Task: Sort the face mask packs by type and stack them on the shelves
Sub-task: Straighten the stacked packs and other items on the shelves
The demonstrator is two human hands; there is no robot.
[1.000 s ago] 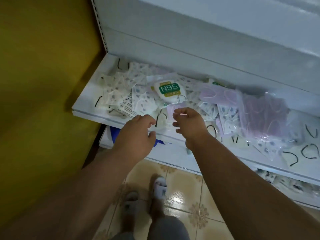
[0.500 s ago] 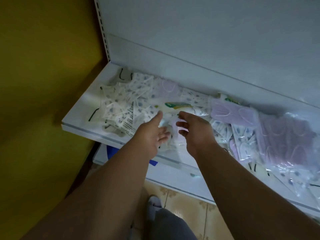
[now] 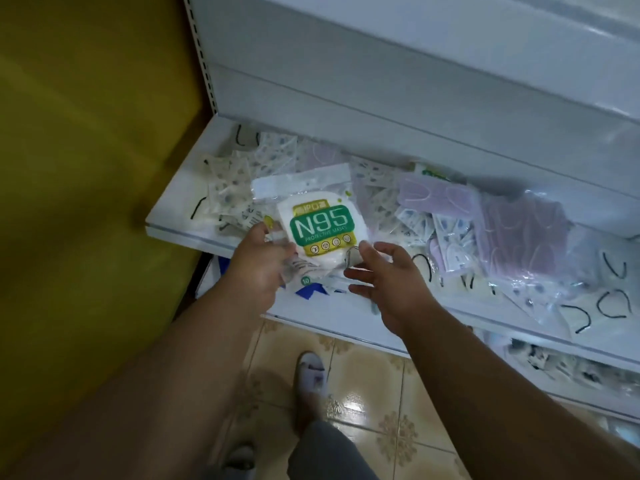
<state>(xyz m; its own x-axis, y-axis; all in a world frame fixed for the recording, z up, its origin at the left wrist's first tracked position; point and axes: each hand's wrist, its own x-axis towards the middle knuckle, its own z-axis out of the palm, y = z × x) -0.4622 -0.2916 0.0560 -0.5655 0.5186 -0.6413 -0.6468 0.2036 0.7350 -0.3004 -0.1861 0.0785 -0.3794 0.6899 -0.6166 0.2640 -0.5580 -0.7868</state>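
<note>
We see the N95 mask pack [image 3: 320, 221] lifted just above the front edge of the shelf [image 3: 180, 223], label facing us, long axis running away toward the shelf back. Left hand [image 3: 258, 268] pinches its lower left corner, fingers closed on the plastic. Right hand [image 3: 391, 282] sits just right of the pack, fingers spread, thumb touching or nearly touching its lower right edge; we judge it nearer the purple mask packs [image 3: 519, 233].

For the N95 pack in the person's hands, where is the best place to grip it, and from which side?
Grip the N95 pack by its lower corners, from the near shelf-front side. It is a flat, flexible pouch tilted up toward the camera, its top over the pile. The left hand already pinches the lower left corner; the right hand is open by the lower right.
</note>
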